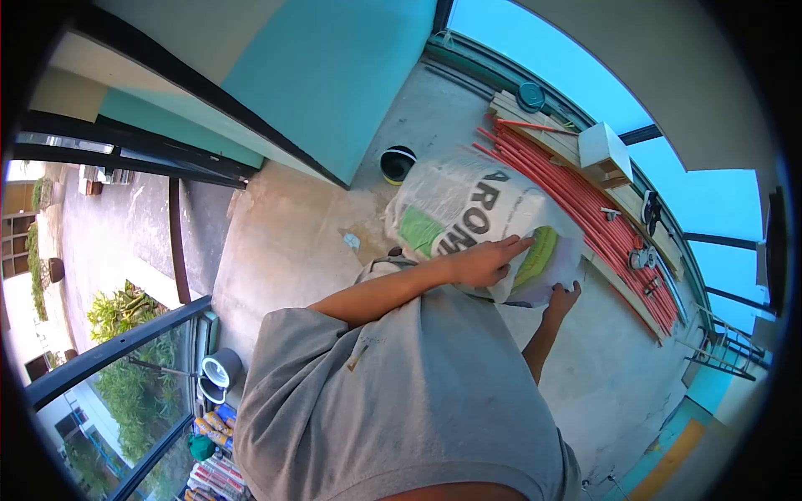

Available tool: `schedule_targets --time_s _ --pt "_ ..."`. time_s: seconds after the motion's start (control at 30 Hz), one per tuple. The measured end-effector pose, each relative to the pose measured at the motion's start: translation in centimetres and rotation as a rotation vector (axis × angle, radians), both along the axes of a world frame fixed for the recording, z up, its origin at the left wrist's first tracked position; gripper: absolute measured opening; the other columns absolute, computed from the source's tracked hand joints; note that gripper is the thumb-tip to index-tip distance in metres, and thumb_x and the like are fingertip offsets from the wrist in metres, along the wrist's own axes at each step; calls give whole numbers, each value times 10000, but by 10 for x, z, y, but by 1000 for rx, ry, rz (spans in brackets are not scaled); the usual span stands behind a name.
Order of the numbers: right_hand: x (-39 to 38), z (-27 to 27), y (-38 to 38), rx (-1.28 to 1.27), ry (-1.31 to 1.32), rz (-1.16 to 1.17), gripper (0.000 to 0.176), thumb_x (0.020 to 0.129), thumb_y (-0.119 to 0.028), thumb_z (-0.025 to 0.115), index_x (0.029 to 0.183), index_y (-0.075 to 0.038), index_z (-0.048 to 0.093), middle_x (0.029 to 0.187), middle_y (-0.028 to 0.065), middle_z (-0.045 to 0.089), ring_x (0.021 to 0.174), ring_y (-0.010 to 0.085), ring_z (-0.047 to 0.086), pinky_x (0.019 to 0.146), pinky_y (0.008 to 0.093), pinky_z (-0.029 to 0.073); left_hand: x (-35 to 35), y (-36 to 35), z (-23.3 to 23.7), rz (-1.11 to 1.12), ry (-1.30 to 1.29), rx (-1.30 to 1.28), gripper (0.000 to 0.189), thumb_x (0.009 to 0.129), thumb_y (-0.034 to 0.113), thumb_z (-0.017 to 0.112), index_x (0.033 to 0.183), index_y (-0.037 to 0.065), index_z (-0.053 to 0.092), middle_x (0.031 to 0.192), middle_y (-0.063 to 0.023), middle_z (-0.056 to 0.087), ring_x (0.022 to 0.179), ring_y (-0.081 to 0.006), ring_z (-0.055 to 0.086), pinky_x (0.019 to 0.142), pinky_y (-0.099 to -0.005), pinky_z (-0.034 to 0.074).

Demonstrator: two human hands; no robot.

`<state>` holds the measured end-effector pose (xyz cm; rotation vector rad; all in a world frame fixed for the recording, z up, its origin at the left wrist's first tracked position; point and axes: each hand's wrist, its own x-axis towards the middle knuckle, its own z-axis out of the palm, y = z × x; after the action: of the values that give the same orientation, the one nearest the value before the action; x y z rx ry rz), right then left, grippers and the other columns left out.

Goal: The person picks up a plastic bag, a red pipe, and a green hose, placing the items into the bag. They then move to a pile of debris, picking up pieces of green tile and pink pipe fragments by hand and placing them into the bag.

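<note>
A large white plastic sack [439, 192] with big dark letters and green patches lies in front of me. My left hand [489, 261] reaches across its near side, fingers closed at the edge beside a yellow-green panel. At the sack's lower right corner, my right hand [562, 297] has its fingers bent around the purplish end. Part of the sack's near side is hidden behind my left forearm and grey shirt.
Red pipes [576, 209] and wooden planks [618, 196] lie along the window side, with a white box [605, 150] on them. A black bucket [397, 164] stands beyond the sack. Paint rollers or bags [217, 426] are piled at the lower left by the glass.
</note>
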<state>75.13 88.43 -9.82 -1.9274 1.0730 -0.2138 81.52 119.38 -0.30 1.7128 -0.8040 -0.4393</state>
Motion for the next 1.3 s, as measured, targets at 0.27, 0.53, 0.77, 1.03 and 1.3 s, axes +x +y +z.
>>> schedule_targets --time_s 0.27,0.53,0.77,1.03,1.3 --pt "56 -74 -10 568 90 156 373 769 -98 556 1037 160 520 908 200 616 748 284 658 629 402 600 81 85 -130 303 132 12 623 830 16 534 1422 41 342 1347 -181 465 1194 -299 508 972 -374 443" --pt "155 -161 18 616 507 211 222 796 -99 485 894 83 567 766 188 592 584 294 639 518 402 594 -4 296 -306 1088 585 786 537 799 88 567 1310 -43 468 1222 -243 557 1007 -302 623 856 -390 509" --pt "227 -159 -14 479 672 505 217 800 -103 480 882 80 564 756 184 588 585 295 644 509 402 590 -38 244 -262 1615 1211 140 554 840 127 530 1364 -4 407 1184 -172 564 862 -280 642 696 -411 540" --pt "247 -140 -45 398 691 560 212 804 -107 475 867 77 560 746 179 583 586 296 650 499 402 586 42 186 -274 1368 1283 131 532 858 146 543 1356 -3 432 1180 -168 579 906 -279 645 713 -398 536" --pt "223 -123 -61 362 669 515 209 808 -112 470 852 73 556 736 174 578 587 298 657 489 401 582 144 204 -285 1315 1049 63 514 877 157 531 1358 2 436 1179 -137 575 876 -242 650 690 -389 533"
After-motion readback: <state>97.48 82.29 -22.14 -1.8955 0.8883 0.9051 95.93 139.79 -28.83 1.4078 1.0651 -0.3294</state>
